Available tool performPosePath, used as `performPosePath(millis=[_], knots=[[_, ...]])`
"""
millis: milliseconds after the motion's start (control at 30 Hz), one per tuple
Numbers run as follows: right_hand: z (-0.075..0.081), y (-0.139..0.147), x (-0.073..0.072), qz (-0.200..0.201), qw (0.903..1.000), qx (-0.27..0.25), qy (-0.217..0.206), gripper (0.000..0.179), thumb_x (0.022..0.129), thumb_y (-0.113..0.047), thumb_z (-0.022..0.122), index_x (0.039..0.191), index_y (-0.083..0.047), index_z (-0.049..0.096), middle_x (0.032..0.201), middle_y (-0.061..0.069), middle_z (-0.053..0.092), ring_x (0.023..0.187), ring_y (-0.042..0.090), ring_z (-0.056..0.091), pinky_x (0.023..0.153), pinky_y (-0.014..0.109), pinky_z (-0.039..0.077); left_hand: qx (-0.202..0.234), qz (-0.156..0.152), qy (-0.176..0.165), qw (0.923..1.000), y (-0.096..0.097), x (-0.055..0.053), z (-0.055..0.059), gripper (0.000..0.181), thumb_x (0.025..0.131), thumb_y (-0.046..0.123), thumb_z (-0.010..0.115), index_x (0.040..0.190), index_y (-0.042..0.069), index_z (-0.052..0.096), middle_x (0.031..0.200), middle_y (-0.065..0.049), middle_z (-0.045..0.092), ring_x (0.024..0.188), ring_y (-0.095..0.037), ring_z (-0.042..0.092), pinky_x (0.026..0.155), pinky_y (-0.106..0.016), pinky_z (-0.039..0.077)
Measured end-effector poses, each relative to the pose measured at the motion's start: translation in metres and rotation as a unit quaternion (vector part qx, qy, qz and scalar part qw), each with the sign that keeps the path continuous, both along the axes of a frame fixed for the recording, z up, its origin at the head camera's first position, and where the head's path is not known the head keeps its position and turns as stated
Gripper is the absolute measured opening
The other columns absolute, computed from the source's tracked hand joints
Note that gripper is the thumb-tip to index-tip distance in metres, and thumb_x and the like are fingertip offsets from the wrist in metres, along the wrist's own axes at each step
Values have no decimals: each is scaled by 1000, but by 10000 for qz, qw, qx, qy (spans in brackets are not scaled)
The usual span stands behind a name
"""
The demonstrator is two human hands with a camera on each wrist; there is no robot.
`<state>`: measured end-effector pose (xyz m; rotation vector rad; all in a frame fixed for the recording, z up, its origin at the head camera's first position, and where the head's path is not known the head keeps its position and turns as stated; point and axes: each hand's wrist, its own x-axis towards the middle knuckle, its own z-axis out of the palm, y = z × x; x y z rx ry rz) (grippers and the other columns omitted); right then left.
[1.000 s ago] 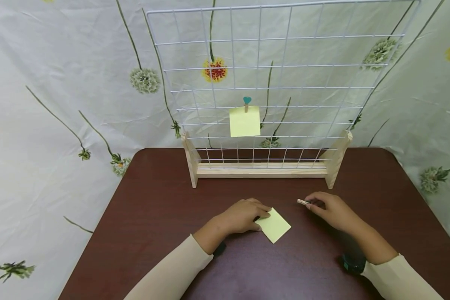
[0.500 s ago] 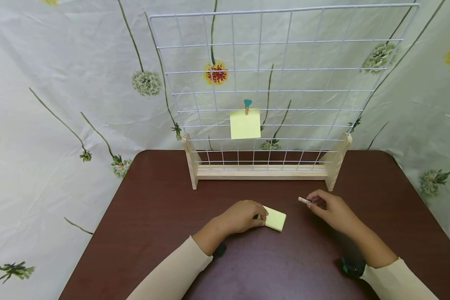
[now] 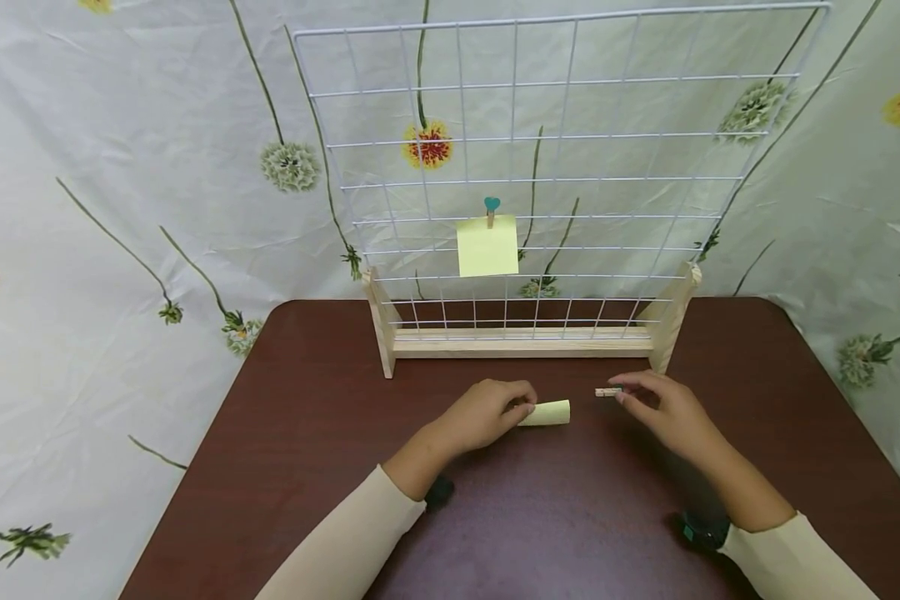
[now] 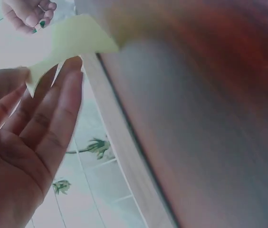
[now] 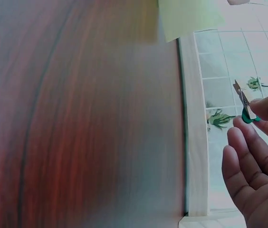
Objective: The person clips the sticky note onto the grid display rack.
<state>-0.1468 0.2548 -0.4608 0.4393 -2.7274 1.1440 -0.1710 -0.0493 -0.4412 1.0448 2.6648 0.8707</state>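
My left hand [image 3: 487, 414] pinches a yellow sticky note [image 3: 551, 413] by one edge between thumb and fingers. The note is raised off the table and looks curved in the left wrist view, where its sheet [image 4: 79, 38] spreads past the fingertips. To the right, my right hand [image 3: 663, 408] holds a small wooden clothespin [image 3: 607, 392] between thumb and index finger. Its green end [image 5: 249, 116] sits in the pinch, and the wooden tips point toward the note. A gap separates clothespin and note.
Behind the hands stands a white wire grid [image 3: 570, 158] in a wooden base [image 3: 525, 343]. Another yellow note [image 3: 487, 247] hangs on it from a clothespin with a teal heart [image 3: 492, 203]. Below lies the dark brown table [image 3: 315, 400]; a flowered cloth [image 3: 157, 125] hangs behind.
The left hand has lifted the yellow note from the table and tilted it, so it shows narrower. Right hand and clothespin have risen slightly, with the clothespin now level.
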Motion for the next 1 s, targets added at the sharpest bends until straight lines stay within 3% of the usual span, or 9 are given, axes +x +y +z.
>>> performPosePath(millis=[267, 600, 833, 1000], knots=[[9, -5, 1, -342, 9969, -682, -186, 21, 95, -15, 71, 114, -4, 71, 96, 7, 69, 83, -5, 59, 72, 15, 51, 836, 392, -573, 9941, 2, -3, 10, 16, 104, 15, 57, 114, 10, 69, 97, -5, 70, 61, -9, 65, 57, -17, 54], [11, -5, 1, -747, 9852, -1481, -436, 29, 97, -25, 69, 115, -2, 70, 94, -12, 69, 87, -7, 62, 78, 9, 49, 1726, 852, -246, 9810, 3, -9, 11, 17, 100, 15, 64, 110, 10, 76, 101, -4, 71, 70, -9, 68, 64, -20, 53], [17, -5, 1, -760, 9697, -2240, -609, 28, 98, -22, 69, 116, -1, 67, 92, -18, 66, 86, -3, 64, 74, 16, 54, 1805, 1245, -352, 9750, 6, -13, 17, 20, 100, 13, 62, 112, 9, 77, 101, -2, 69, 85, -10, 62, 77, -22, 54], [24, -6, -3, -556, 9521, -2948, -588, 18, 96, -12, 69, 112, -4, 69, 90, -14, 68, 84, 1, 66, 75, 15, 55, 1773, 1322, -274, 9749, 8, -14, 27, 24, 99, 10, 57, 111, 8, 77, 103, -2, 67, 81, -12, 57, 73, -23, 51]])
